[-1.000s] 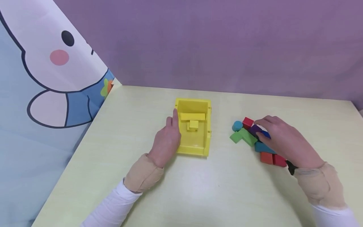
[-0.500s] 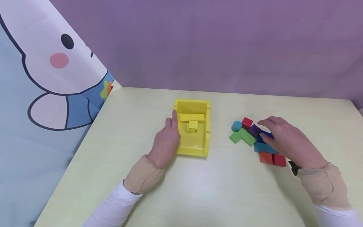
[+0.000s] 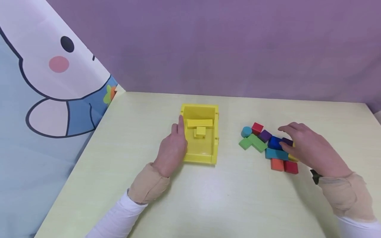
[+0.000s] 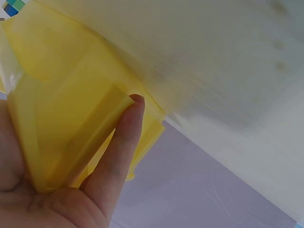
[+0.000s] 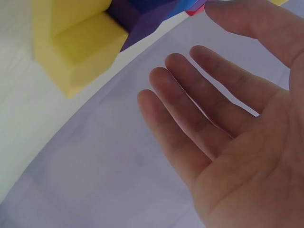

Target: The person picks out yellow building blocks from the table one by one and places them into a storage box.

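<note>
In the head view, my left hand (image 3: 171,148) lies along the left side of a yellow plastic box (image 3: 216,145). One straight finger (image 4: 121,147) runs along the box wall in the left wrist view. Inside the box sit yellow blocks, a long one (image 3: 200,123) and a small one (image 3: 201,131). My right hand (image 3: 312,148) hovers over the right end of a block pile, palm empty, fingers apart. Beneath or beside it are a blue block (image 3: 275,142), a dark purple block (image 3: 287,141) and yellow blocks (image 5: 83,47), partly hidden by the hand.
Other blocks lie at the pile: a teal bar (image 3: 276,154), orange (image 3: 277,164) and red blocks (image 3: 291,167), a purple block (image 3: 265,136), green blocks (image 3: 257,142), a blue cylinder (image 3: 246,132). A purple cloth (image 3: 238,49) hangs behind the table (image 3: 208,198).
My right hand has moved rightward off the purple and blue blocks, uncovering more of the pile, including a dark purple and a yellow block. My left hand stays at the box.
</note>
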`<state>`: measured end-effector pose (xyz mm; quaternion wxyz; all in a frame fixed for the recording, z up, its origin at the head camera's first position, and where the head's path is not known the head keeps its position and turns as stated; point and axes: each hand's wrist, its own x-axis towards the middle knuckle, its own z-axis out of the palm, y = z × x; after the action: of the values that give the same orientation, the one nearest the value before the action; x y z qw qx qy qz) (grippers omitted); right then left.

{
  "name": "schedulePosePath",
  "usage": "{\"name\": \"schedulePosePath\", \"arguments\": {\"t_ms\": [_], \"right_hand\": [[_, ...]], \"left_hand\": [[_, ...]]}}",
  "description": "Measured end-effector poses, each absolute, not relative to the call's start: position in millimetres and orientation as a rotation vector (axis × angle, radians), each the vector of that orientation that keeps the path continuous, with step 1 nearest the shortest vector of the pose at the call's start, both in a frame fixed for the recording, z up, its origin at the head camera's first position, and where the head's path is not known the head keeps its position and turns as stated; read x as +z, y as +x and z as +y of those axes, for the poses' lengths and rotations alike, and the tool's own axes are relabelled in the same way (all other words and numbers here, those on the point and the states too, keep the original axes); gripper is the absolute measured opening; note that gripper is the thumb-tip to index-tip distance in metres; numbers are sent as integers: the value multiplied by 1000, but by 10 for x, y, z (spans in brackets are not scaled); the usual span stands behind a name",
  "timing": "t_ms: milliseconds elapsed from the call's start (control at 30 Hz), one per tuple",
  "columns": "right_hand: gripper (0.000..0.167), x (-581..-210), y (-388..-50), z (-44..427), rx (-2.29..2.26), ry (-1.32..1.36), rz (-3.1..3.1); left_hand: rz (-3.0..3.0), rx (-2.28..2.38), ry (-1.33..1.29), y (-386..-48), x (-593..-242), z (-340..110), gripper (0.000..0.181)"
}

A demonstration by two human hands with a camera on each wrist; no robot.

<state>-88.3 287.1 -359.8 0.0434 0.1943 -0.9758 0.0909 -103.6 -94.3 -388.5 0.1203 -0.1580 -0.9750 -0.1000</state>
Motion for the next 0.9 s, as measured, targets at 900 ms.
{"name": "schedulePosePath", "arguments": {"t_ms": [900], "right_hand": [[52,-3640,-858,3133,213,514,-3120]], "left_hand": [[-2846,-286,-473,-1044,-3899,-953,70]]}}
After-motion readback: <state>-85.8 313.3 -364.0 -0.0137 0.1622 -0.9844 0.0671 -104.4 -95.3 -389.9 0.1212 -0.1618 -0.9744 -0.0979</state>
